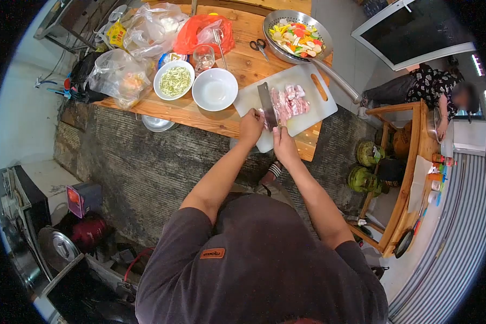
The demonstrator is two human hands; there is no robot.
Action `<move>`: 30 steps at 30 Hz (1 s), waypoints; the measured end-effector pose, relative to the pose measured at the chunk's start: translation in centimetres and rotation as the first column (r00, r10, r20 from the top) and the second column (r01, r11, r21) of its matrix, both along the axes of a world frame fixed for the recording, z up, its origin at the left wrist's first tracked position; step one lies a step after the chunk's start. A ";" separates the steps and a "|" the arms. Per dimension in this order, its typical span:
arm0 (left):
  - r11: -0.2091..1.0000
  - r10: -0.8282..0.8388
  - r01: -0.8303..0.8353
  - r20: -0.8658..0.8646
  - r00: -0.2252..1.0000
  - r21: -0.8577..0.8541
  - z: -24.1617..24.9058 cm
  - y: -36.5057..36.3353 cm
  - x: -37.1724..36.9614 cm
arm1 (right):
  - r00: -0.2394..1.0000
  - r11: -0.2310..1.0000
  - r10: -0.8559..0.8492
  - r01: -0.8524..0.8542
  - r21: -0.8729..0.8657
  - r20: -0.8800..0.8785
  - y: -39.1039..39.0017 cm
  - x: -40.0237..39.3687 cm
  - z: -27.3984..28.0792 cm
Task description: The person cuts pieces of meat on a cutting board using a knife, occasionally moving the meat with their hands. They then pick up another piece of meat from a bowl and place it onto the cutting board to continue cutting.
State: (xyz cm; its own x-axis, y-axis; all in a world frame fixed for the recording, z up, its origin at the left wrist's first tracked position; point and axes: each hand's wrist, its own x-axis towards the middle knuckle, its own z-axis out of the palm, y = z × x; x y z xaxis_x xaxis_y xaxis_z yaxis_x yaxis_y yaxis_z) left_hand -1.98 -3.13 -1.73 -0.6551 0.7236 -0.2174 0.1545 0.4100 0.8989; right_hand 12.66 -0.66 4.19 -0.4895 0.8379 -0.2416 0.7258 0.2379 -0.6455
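Dark shirt shoulders fill the lower frame, and both forearms reach up toward twelve o'clock to a white cutting board on the wooden counter. Which hand is which is hard to settle from this overhead view; by the arms, the left hand sits at the board's near edge, clenched, apparently on the handle of a cleaver whose broad blade lies across the board. The right hand rests just beside it at about five o'clock, fingers curled, pressing near the meat; whether it grips anything I cannot tell.

That meat lies in the middle of the board, a pale pink pile of raw slices touching the blade's right side. It looks soft, wet and slippery, likely to slide under pressure, so it is best pinned from above with curled fingertips kept back from the edge. A cleaver like this is probably heavy and stiff and wants a full grip on its handle.

At ten o'clock from the board stand an empty white bowl and a bowl of shredded greens. A pan of mixed vegetables sits at twelve o'clock, scissors beside it. Another person bends over a side table at three o'clock.
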 end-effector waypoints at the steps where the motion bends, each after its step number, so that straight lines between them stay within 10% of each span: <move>1: 1.000 -0.007 0.007 0.002 1.000 0.001 0.0 0.0 -0.1 | 1.000 1.000 -0.005 0.005 -0.017 0.010 0.1 -0.1 -0.1; 30: 0.959 -0.114 0.082 -0.103 0.988 -0.272 0.3 2.6 -1.2 | 0.995 0.988 -0.069 0.078 -0.130 0.075 -1.2 -2.0 0.2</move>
State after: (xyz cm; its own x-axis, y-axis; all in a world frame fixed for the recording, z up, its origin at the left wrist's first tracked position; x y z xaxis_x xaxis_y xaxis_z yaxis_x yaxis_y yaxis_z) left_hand -3.19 -0.53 -1.42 -0.6159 0.7119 -0.3375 0.3032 0.6096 0.7324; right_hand 10.65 -1.84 4.43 -0.4060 0.8292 -0.3842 0.7825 0.0982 -0.6149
